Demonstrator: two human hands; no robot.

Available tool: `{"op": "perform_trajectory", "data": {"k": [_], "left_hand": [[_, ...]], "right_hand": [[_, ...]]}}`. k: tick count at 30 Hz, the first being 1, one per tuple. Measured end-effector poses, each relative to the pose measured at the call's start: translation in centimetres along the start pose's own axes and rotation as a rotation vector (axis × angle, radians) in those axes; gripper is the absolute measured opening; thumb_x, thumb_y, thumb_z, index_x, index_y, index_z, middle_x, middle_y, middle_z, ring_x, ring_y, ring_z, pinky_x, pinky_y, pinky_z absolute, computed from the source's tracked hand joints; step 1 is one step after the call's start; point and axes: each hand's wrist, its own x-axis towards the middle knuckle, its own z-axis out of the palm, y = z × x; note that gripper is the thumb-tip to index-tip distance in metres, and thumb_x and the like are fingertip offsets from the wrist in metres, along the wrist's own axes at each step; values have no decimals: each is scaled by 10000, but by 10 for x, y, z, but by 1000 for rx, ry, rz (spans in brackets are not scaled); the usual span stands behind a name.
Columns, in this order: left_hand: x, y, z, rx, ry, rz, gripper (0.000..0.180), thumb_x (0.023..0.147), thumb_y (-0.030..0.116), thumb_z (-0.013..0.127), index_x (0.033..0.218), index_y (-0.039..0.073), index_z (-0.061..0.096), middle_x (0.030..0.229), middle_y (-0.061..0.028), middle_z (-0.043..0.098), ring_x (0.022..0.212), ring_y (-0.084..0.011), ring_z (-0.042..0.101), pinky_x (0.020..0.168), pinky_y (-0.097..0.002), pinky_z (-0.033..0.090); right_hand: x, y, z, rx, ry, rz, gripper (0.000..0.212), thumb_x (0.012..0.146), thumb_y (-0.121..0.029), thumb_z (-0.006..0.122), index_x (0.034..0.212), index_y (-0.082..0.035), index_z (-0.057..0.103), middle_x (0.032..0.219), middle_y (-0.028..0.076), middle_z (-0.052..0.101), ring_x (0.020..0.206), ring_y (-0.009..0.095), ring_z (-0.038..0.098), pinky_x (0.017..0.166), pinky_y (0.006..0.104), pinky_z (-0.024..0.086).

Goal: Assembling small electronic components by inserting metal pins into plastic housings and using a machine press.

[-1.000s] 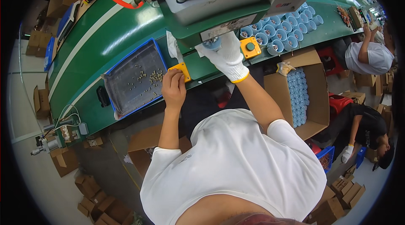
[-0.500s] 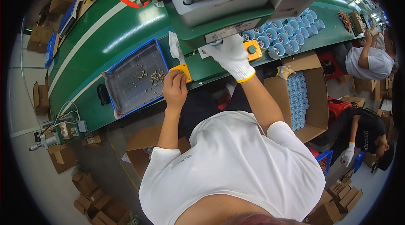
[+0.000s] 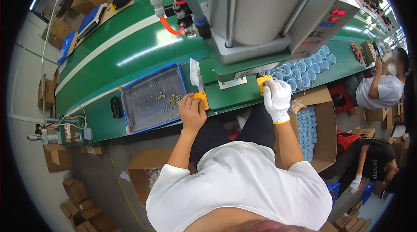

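Note:
My bare left hand (image 3: 192,111) rests on the left yellow button box (image 3: 201,99), its fingers bent together over the top. My right hand (image 3: 277,100), in a white knitted glove with a yellow cuff, lies curled on the right yellow button box (image 3: 263,83). The buttons themselves are hidden under the hands. Between the two boxes stands a press (image 3: 247,58) with a large grey cylinder and a green base. A small silver plate (image 3: 232,83) shows at the front of it. What lies beneath the press head is hidden.
A blue-rimmed tray (image 3: 147,101) of small brass-coloured parts lies left of the press, a white paper or cloth piece (image 3: 195,74) beside it. Filled blue cups (image 3: 304,73) stand to the right. A carton (image 3: 323,121) of stacked blue cups sits below. Co-workers are at far right.
My gloved right hand has drawn back from under the press head and moved onto the right button box. My left hand stays at the left box. The whole view has shifted.

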Motion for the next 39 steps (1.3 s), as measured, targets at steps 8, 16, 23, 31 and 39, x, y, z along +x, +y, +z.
{"op": "perform_trajectory", "data": {"k": [8, 16, 23, 31, 39], "left_hand": [[21, -1, -7, -111, -95, 22, 62, 970, 68, 735, 973, 27, 688, 996, -146, 708, 1100, -403, 692, 941, -532, 518], [49, 0, 18, -263, -162, -96, 133, 1022, 118, 743, 1000, 2, 682, 1026, -161, 708, 1021, -409, 659, 886, -506, 519], [45, 5, 14, -346, -129, -174, 128, 952, 78, 827, 1029, 12, 749, 1042, -139, 748, 975, -360, 714, 857, -451, 569], [44, 8, 11, -393, -104, -227, 123, 907, 50, 859, 1001, 3, 797, 998, -130, 793, 895, -318, 752, 815, -405, 602], [47, 5, 8, -419, -161, -234, 112, 912, 65, 865, 966, -6, 797, 938, -122, 786, 832, -310, 722, 775, -398, 574]], "right_hand": [[3, 2, 14, 125, 14, -19, 279, 897, -150, 773, 1141, -20, 737, 1104, 199, 752, 1058, 434, 711, 948, 505, 569], [-25, 13, 47, 79, 76, 34, 319, 888, -124, 743, 1193, -31, 742, 1227, 156, 765, 1222, 427, 693, 1073, 518, 526], [-28, 19, 43, 128, 39, -16, 334, 900, -108, 740, 1225, -34, 728, 1264, 155, 751, 1249, 418, 674, 1077, 513, 525], [-44, 19, 27, 108, 114, 88, 329, 909, -60, 773, 1232, -35, 712, 1174, 188, 750, 1086, 416, 713, 976, 506, 560], [-23, 4, 8, 96, 22, 169, 248, 927, -68, 782, 1169, -48, 731, 1078, 176, 766, 958, 401, 724, 851, 482, 578]]}}
